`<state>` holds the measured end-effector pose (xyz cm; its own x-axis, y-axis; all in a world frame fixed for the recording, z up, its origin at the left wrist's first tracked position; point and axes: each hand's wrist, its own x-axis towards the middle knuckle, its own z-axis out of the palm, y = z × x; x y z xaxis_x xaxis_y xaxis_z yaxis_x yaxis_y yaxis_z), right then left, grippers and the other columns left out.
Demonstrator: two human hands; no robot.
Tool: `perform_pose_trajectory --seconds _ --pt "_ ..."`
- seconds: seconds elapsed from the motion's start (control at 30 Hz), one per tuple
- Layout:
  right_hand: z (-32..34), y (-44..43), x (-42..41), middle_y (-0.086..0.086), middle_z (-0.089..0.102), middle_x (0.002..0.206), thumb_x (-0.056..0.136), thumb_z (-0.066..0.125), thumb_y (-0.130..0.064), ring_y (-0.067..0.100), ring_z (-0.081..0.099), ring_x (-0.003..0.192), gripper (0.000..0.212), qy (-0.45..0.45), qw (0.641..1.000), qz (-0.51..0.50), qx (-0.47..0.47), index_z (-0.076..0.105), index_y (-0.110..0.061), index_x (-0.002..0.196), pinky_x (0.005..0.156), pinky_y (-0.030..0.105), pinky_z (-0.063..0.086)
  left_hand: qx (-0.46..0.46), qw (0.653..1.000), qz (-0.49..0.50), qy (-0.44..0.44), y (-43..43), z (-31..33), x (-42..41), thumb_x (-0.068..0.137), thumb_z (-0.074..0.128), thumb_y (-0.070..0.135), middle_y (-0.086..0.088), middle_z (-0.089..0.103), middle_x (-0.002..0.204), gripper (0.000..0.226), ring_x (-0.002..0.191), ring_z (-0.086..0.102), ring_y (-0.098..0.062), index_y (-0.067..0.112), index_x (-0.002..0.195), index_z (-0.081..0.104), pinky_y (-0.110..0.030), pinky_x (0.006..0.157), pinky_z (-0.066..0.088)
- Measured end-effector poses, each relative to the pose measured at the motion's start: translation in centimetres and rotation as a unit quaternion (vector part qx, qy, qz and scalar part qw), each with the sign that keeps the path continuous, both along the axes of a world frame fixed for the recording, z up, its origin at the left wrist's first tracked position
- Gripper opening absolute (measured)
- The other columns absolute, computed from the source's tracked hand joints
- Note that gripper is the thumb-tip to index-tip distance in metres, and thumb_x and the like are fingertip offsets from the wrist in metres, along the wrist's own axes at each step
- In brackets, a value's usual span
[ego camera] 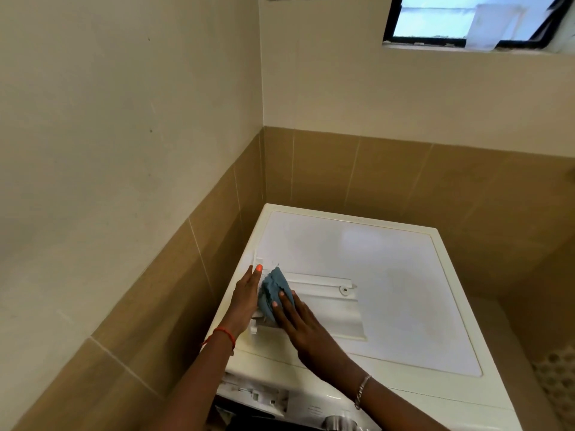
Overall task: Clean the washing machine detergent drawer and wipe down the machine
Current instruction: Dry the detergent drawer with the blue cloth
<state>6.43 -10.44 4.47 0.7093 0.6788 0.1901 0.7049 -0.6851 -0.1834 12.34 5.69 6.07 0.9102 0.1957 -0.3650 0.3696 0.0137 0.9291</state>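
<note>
The white detergent drawer (323, 303) lies pulled out on top of the white washing machine (389, 275), near its front left corner. My left hand (245, 298) holds the drawer's left end, fingers along its side. My right hand (298, 321) presses a blue cloth (272, 287) onto the drawer's left part with straight fingers. Below my arms, the open drawer slot (258, 396) shows in the machine's front panel, and part of a silver dial (339, 423) sits at the bottom edge.
The machine stands in a corner: a beige and brown tiled wall (155, 275) close on its left, another behind it. A window (476, 20) is high on the back wall. A patterned floor (557, 377) lies to the machine's right.
</note>
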Motion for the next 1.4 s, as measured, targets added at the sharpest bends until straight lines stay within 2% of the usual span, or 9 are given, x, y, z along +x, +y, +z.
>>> perform_pose_trajectory --seconds 0.1,0.33,0.53,0.67,0.83,0.93,1.03,1.23,1.4 --pt "-0.5 -3.0 0.2 0.017 0.047 0.140 0.046 0.082 0.005 0.039 0.046 0.126 0.099 -0.055 0.998 -0.006 -0.043 0.043 -0.006 0.137 0.092 0.038 0.051 0.011 1.000 -0.008 -0.026 0.0 0.2 -0.3 0.098 0.034 0.041 0.003 0.063 0.108 0.046 0.094 0.060 -0.015 0.020 0.138 0.042 -0.029 0.075 0.047" --pt "-1.6 -8.2 0.1 0.007 0.048 0.141 0.061 0.083 -0.004 0.033 0.044 0.130 0.079 -0.084 0.996 -0.007 -0.038 0.053 -0.014 0.132 0.100 0.040 0.046 0.008 0.999 -0.014 -0.029 0.0 0.5 -0.6 0.099 0.032 0.040 0.016 0.059 0.093 0.042 0.076 0.053 -0.001 0.023 0.135 0.045 -0.009 0.048 0.046" --pt "-2.1 -11.9 0.1 0.003 0.063 0.124 0.070 0.053 0.000 0.013 0.006 0.146 0.049 -0.167 0.983 -0.077 -0.002 0.069 -0.017 0.113 0.114 0.028 0.010 0.012 1.000 -0.012 -0.020 -0.2 0.1 -0.7 0.100 0.025 0.042 -0.008 0.047 0.140 0.049 0.125 0.047 -0.025 0.021 0.143 0.036 -0.041 0.105 0.040" --pt "-2.3 -12.9 -0.3 0.010 0.059 0.126 0.056 0.071 0.023 0.034 0.049 0.125 0.064 -0.034 0.974 -0.199 0.098 0.067 -0.006 0.113 0.099 0.033 0.045 0.015 1.000 0.018 -0.017 -0.6 0.0 -0.8 0.101 0.024 0.036 -0.009 0.039 0.147 0.047 0.131 0.041 -0.028 0.020 0.146 0.029 -0.047 0.110 0.034" --pt "-1.9 -12.8 0.3 0.017 0.067 0.081 0.087 0.049 0.010 0.025 0.055 0.066 0.030 0.221 0.778 -0.474 0.348 0.064 0.006 0.113 0.062 0.028 0.041 -0.012 0.991 0.135 0.014 -2.6 0.2 -1.4 0.102 0.022 0.034 -0.013 0.034 0.148 0.049 0.134 0.036 -0.033 0.016 0.147 0.024 -0.045 0.111 0.030" --pt "-1.0 -12.3 0.6 0.012 0.060 0.074 0.091 0.054 -0.005 0.024 0.053 0.062 0.014 0.335 0.607 -0.516 0.503 0.065 0.004 0.094 0.056 0.030 0.042 -0.119 0.975 0.189 0.010 -4.4 0.7 -2.3 0.102 0.024 0.033 -0.013 0.035 0.148 0.048 0.132 0.038 -0.034 0.021 0.148 0.018 -0.048 0.111 0.031" --pt "0.0 -11.4 0.2 0.011 0.059 0.078 0.092 0.056 -0.010 0.026 0.054 0.067 0.011 0.394 0.507 -0.517 0.566 0.060 -0.004 0.084 0.059 0.032 0.046 -0.200 0.960 0.193 0.028 -5.3 0.9 -3.0 0.101 0.029 0.030 -0.014 0.041 0.143 0.046 0.127 0.043 -0.037 0.020 0.146 0.024 -0.051 0.107 0.035" --pt "0.5 -9.8 -2.1 0.011 0.055 0.075 0.086 0.040 0.013 0.028 0.050 0.067 0.030 0.470 0.457 -0.492 0.573 0.054 -0.003 0.065 0.056 0.030 0.039 -0.006 0.979 0.200 0.043 -1.9 -0.2 -3.3 0.093 0.051 0.019 -0.020 0.035 0.140 0.048 0.118 0.046 -0.038 0.004 0.136 0.036 -0.050 0.094 0.047" --pt "-0.2 -7.6 -3.8 0.021 0.065 0.111 0.074 0.066 0.010 0.040 0.060 0.104 0.038 0.483 0.487 -0.424 0.591 0.061 0.004 0.111 0.096 0.045 0.048 -0.018 0.996 0.067 -0.052 3.1 -0.5 -2.2 0.092 0.053 0.027 -0.005 0.029 0.151 0.061 0.136 0.031 -0.027 0.022 0.145 0.024 -0.047 0.110 0.029"
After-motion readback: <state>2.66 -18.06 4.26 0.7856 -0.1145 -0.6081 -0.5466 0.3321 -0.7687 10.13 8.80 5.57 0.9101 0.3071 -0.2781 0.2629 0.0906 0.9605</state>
